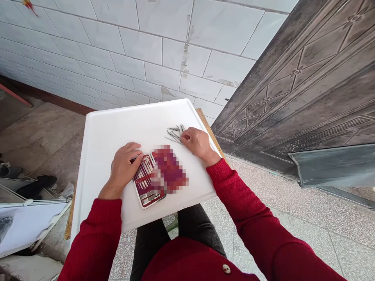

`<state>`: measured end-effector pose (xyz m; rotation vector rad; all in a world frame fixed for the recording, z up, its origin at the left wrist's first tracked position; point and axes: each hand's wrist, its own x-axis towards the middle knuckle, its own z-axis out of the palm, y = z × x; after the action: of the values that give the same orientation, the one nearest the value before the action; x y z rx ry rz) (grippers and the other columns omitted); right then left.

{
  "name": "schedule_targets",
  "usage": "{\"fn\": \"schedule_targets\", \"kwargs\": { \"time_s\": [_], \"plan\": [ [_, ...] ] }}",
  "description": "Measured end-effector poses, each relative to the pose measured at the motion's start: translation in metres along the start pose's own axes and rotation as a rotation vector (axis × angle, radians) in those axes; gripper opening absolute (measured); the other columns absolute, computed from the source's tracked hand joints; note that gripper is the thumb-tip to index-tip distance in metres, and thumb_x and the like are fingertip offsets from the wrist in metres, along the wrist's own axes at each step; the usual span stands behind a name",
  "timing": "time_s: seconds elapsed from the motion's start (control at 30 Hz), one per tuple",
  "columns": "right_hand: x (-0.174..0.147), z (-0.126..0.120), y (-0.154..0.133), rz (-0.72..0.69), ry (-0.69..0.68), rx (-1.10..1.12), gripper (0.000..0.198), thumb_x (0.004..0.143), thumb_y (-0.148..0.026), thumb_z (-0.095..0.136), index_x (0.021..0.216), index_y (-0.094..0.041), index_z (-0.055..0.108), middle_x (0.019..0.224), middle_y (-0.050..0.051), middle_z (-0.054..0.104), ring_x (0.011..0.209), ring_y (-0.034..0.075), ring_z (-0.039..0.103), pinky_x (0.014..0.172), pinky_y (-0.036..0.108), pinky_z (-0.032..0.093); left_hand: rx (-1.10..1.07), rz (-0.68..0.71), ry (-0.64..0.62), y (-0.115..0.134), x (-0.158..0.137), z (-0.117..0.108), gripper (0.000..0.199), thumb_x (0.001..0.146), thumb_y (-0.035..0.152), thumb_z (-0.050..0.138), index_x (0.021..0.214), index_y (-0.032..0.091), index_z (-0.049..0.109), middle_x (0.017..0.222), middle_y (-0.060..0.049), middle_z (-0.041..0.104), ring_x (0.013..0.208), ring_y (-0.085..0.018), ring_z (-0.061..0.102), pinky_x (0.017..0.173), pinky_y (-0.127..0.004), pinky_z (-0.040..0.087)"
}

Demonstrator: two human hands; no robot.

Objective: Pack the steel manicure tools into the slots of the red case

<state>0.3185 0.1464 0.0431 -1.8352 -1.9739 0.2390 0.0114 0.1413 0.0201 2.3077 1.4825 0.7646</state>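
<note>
An open manicure kit case [143,185] lies on a white board, with slim metal tools and nail clippers strapped in its dark red left half. The right half of the case is blurred out by a mosaic. My left hand [124,164] is closed at the upper left corner of the case, thumb and fingers on its edge. To the right, my right hand [196,142] has its fingers pinched together at a small pile of loose metal tools [175,134], nippers among them. What exactly the right fingertips hold is hidden.
The white board [108,121] rests on a wooden-edged surface above my legs. A tiled wall [146,50] rises behind it, and a dark carved door panel [287,78] stands to the right. Assorted clutter [35,187] lies on the floor at left.
</note>
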Motion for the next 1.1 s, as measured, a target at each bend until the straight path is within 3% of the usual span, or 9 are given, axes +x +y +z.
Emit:
{"fn": "schedule_targets", "kwargs": {
  "time_s": [0.17,0.67,0.9,1.1],
  "plan": [
    [0.001,-0.001,-0.003,0.031,-0.060,-0.066,0.017,0.097,-0.025,0.062,0.089,-0.021,0.076,0.094,0.005,0.075,0.085,0.019,0.064,0.071,0.030,0.037,-0.005,-0.004,-0.001,0.000,0.000,0.000,0.036,0.099,0.041,0.048,0.087,0.024,0.077,0.131,-0.006,0.077,0.133,-0.031,0.063,0.118,-0.054,0.048],
    [0.004,-0.005,-0.010,0.045,-0.166,-0.258,0.023,0.097,-0.017,0.056,0.093,-0.018,0.078,0.098,0.012,0.080,0.084,0.022,0.067,0.067,0.034,0.032,-0.005,-0.002,-0.001,0.005,0.001,-0.002,0.033,0.098,0.038,0.050,0.084,0.026,0.077,0.128,-0.004,0.077,0.130,-0.030,0.065,0.114,-0.051,0.051],
    [0.006,-0.001,-0.005,0.090,-0.123,-0.126,0.016,0.092,-0.017,0.060,0.085,-0.019,0.074,0.086,0.007,0.077,0.074,0.020,0.062,0.063,0.031,0.031,-0.001,-0.004,0.000,0.002,0.000,-0.001,0.032,0.098,0.038,0.050,0.087,0.025,0.078,0.132,-0.005,0.076,0.133,-0.031,0.064,0.118,-0.053,0.049],
    [0.001,-0.004,-0.006,0.007,-0.128,0.012,0.013,0.088,-0.015,0.061,0.078,-0.019,0.069,0.079,0.002,0.073,0.070,0.016,0.059,0.064,0.028,0.033,-0.005,-0.001,-0.001,0.002,0.000,-0.001,0.032,0.098,0.039,0.050,0.088,0.024,0.077,0.132,-0.005,0.076,0.132,-0.030,0.064,0.118,-0.052,0.049]
  ]
}}
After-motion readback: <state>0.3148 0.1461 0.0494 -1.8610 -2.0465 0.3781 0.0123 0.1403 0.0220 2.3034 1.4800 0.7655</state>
